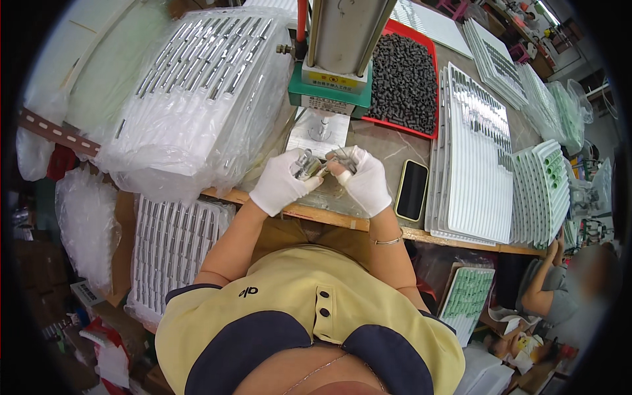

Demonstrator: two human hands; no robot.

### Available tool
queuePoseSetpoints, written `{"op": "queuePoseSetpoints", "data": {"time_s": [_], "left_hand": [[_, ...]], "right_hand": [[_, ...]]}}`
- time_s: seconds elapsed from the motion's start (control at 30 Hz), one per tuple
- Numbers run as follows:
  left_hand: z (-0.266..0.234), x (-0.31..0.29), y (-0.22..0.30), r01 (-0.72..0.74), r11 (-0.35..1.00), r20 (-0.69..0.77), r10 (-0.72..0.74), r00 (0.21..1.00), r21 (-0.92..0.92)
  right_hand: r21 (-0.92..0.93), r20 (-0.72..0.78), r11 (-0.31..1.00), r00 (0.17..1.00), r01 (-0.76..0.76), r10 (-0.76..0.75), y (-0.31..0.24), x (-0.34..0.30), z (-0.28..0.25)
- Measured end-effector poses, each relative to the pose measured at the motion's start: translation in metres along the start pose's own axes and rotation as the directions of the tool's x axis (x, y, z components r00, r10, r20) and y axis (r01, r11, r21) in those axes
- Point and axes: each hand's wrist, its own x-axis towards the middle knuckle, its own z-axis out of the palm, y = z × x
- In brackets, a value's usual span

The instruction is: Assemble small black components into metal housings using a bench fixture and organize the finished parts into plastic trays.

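White gloves with bare fingertips cover both my hands, which meet at the table's front edge, below the press. My left hand (pixel 280 183) is closed on a short shiny silver tube (pixel 304 160). Close beside it, my right hand (pixel 366 183) is pinched shut, its fingertips by the tube's end; what it holds is too small and blurred to name. Just beyond my hands, a metal plate with an upright round pin (pixel 322 129) sits under the green press head (pixel 330 95).
A red tray (pixel 434 85) of small black plugs stands right of the press. White ribbed trays (pixel 471 191) with silver tubes are stacked farther right, past a phone (pixel 412 191). Plastic-wrapped tube trays (pixel 178 125) fill the left. A co-worker (pixel 553 289) sits at the right.
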Motion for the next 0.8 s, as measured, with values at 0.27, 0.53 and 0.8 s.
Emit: {"op": "queuePoseSetpoints", "data": {"time_s": [0.27,0.53,0.8], "left_hand": [[0.015,-0.023,0.003,-0.345,0.924,-0.147,0.369,0.918,0.166],[-0.091,-0.078,0.057,-0.331,0.872,-0.111,0.312,0.944,-0.361],[-0.379,-0.036,-0.025,0.374,0.552,-0.570,0.237,0.786,0.745]], "right_hand": [[-0.215,-0.115,0.962,0.974,0.166,-0.194,-0.020,-0.026,0.011],[-0.118,-0.261,0.934,0.897,0.337,-0.357,-0.039,-0.039,-0.021],[-0.355,-0.540,0.923,0.839,-0.148,-0.073,0.056,-0.002,-0.111]]}}
